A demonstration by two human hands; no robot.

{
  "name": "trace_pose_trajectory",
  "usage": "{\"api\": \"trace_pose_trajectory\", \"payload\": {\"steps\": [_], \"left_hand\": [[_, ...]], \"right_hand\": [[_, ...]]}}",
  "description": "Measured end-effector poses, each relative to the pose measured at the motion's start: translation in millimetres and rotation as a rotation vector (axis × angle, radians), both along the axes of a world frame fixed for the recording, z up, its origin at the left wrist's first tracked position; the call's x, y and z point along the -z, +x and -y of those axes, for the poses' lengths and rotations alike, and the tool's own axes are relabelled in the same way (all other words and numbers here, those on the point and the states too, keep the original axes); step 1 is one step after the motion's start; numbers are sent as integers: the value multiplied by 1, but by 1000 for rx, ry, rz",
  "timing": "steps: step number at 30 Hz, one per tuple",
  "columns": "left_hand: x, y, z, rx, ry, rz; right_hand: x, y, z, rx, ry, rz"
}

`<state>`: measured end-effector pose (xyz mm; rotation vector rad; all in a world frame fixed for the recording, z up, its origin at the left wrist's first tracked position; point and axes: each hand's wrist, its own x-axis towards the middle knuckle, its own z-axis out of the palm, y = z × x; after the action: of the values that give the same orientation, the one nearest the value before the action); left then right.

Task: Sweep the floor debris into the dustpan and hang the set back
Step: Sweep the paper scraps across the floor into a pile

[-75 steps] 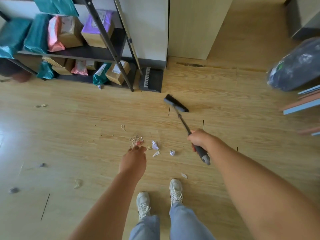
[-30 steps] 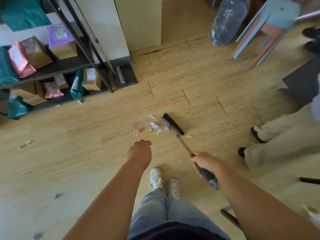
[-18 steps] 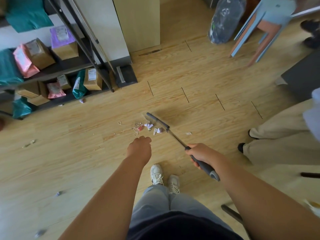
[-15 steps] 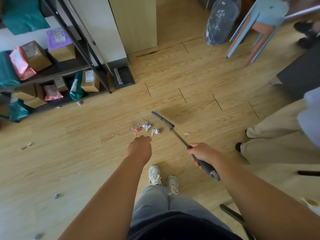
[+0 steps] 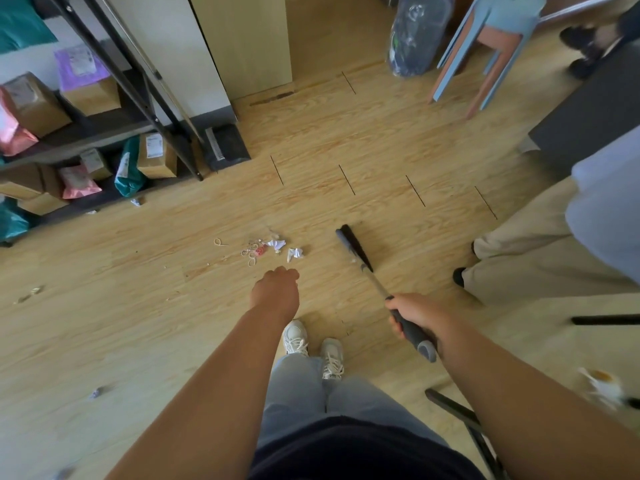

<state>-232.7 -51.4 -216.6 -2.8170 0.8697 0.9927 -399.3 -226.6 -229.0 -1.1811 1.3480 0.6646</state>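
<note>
Swung rightward since half a second ago, the broom head (image 5: 352, 244) now lies apart from the debris pile (image 5: 272, 249) it was just beside; my right hand (image 5: 414, 315) is wrapped tight round the broom's grey grip, the shaft running up and left from it; the pile sits left of the head, so I judge the next stroke goes leftward; my left hand (image 5: 277, 292), nearer the pile, has fingers curled under, holding nothing; the dustpan (image 5: 227, 147) waits by the shelf (image 5: 104, 131), well apart.
</note>
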Motion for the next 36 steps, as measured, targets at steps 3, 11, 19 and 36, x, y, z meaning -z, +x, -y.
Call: {"api": "trace_pose_trajectory", "payload": {"steps": [3,11,19,36], "left_hand": [[2,-4,-9,-11,4,9],[1,0,-54,-123,20,22],[3,17,-101,-233,13,28],[6,61,-247,-400,-48,-17]], "right_hand": [[1,11,-9,24,70,36],[3,48,-47,-68,133,101],[-9,87,-60,-105,130,138],[15,164,-200,-315,-19,24]]}}
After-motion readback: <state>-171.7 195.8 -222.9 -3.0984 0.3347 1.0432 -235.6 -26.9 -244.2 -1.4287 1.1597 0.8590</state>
